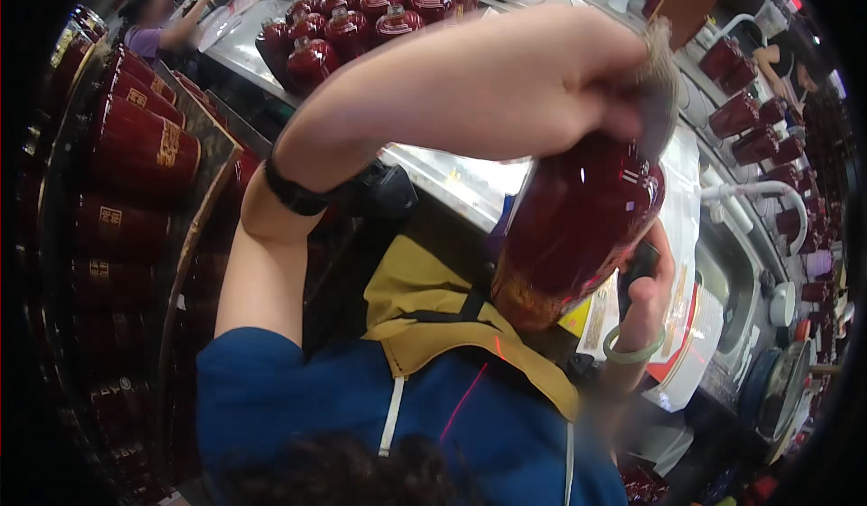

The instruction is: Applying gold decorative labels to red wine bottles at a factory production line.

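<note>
"So, noticed what first, leftmost?"

"Noticed stacked dark red jars (144, 149), then glossy red bottles (379, 4) rowed on a metal surface (237, 47)."

"And midway?"

"Found the left hand (573, 90), blurred fingers bent closed on a greyish cloth (666, 77), at the upper end of one tilted red bottle (578, 226), before a mustard apron (537, 370)."

"Further right?"

"Saw the right hand (647, 298) beside its lower part, fingers curled; couldn't tell how firmly. Lastly, spotted a sink (722, 271)."
</note>
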Motion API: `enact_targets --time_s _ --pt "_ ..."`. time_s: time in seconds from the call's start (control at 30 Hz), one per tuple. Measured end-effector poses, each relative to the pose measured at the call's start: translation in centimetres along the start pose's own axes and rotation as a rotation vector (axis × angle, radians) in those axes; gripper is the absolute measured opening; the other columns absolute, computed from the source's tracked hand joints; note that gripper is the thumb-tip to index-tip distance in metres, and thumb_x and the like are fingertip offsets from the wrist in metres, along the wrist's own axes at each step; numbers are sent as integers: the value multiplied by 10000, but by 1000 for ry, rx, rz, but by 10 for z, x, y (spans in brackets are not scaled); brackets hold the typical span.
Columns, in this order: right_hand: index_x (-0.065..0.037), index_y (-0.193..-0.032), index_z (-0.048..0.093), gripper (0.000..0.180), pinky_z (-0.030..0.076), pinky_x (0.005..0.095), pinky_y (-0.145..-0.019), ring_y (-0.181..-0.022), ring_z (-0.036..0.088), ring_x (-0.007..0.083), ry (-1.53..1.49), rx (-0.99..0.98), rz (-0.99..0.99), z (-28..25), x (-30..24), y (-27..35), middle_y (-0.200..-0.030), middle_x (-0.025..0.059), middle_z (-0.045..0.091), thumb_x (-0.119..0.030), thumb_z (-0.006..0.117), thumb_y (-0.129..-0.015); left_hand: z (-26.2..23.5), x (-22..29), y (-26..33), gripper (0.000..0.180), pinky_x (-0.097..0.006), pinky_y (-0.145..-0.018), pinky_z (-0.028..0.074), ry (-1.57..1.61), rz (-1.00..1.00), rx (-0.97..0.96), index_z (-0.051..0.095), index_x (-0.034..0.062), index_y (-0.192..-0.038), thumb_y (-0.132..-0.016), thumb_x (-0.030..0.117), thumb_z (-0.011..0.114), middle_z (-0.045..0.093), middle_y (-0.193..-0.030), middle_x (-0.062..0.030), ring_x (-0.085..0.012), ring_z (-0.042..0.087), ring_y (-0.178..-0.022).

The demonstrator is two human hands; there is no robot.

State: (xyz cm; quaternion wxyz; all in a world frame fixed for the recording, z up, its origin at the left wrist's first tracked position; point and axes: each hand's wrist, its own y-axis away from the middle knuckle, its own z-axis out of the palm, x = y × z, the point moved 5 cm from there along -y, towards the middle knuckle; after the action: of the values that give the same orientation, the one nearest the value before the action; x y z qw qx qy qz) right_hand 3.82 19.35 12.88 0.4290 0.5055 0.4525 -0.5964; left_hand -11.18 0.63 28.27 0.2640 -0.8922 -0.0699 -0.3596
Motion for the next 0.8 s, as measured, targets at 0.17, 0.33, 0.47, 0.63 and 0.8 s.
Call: enact_targets --time_s 0.17,0.33,0.47,0.63,0.8 --pt "32 -1417 505 928 485 374 -1042 -1182 636 211 -222 -181 165 36 23 18 -1298 122 659 -301 976 -691 57 -31 7 187 -350 -865 541 118 -144 -144 659 -28 -1128 -960 55 672 737 -1008 -157 -230 708 -959" --pt "8 -1348 566 633 527 277 -790 -912 658 127 -179 -45 368 29 46 28 -1101 67 698 -229 848 -833 46 -48 1 376 -263 -646 540 -20 -226 -2 613 -5 -1178 -875 97 810 752 -974 -132 -127 709 -736" --pt "-17 -1164 656 453 481 249 -751 -815 583 81 -110 70 430 29 56 10 -944 9 662 -328 822 -880 53 -84 37 322 -244 -713 540 179 -225 363 602 -20 -1200 -926 43 759 676 -1096 -46 -94 665 -832" --pt "47 -1213 673 673 543 284 -853 -945 672 130 1 81 559 7 83 -25 -1061 85 721 -507 821 -860 125 -131 89 523 -306 -887 561 431 -457 296 488 -20 -1368 -914 20 745 526 -1377 -129 -180 593 -1149" --pt "52 -1219 681 675 569 301 -835 -919 710 153 -86 136 565 -8 98 -54 -1081 105 742 -505 818 -863 172 -127 109 1280 -434 -1160 399 357 -379 135 254 -29 -1591 -614 311 1008 417 -1524 -208 -327 471 -1380"
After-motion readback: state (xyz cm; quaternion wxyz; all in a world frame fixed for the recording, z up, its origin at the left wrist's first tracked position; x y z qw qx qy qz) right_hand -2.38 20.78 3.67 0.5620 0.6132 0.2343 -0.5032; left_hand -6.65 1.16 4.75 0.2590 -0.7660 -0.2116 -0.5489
